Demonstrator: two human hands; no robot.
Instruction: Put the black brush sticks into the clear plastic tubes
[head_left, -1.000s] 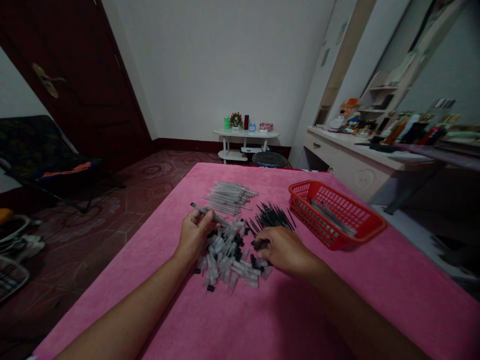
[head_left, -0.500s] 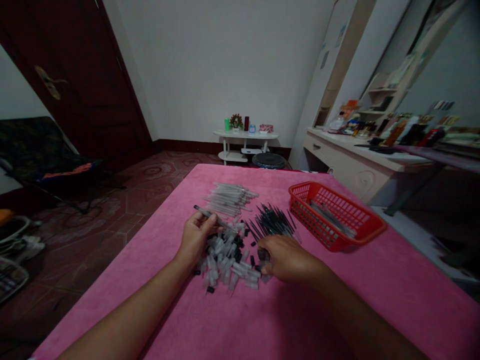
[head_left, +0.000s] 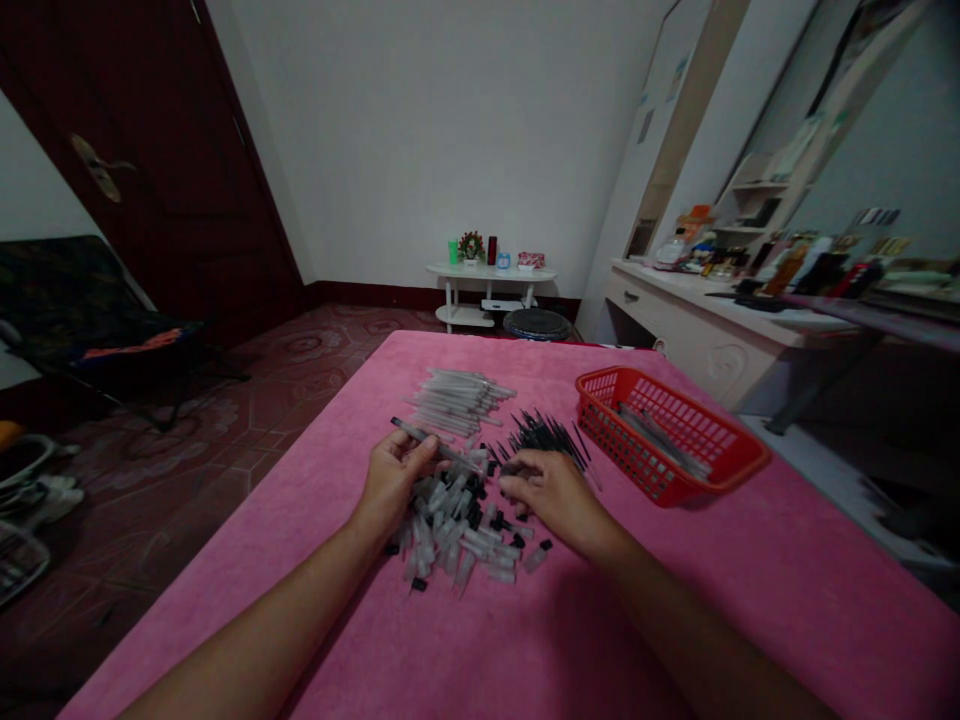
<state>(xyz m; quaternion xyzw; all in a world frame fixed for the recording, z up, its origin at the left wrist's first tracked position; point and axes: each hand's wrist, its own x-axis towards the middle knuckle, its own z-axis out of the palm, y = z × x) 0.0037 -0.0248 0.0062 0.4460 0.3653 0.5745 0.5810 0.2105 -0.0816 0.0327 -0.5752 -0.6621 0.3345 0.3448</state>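
Observation:
My left hand (head_left: 393,474) is closed round a clear pen barrel (head_left: 431,443) that points up and to the left. My right hand (head_left: 550,493) pinches a small dark piece at its fingertips, close to the barrel's right end. Both hands hover over a heap of clear caps and small black parts (head_left: 457,525) on the pink cloth-covered table (head_left: 465,640). Behind the heap lie a pile of clear barrels (head_left: 457,398) and a bundle of black refills (head_left: 547,438).
A red plastic basket (head_left: 667,432) holding a few assembled pens stands at the right. A pale dresser (head_left: 697,320) crowded with bottles runs along the right wall. Beyond the table stand a small white shelf table (head_left: 491,282), a dark door and a folding chair at the left.
My right hand has lifted from the heap's right side and moved up and left toward the barrel's end, carrying a small dark piece. My left hand has held the barrel almost still.

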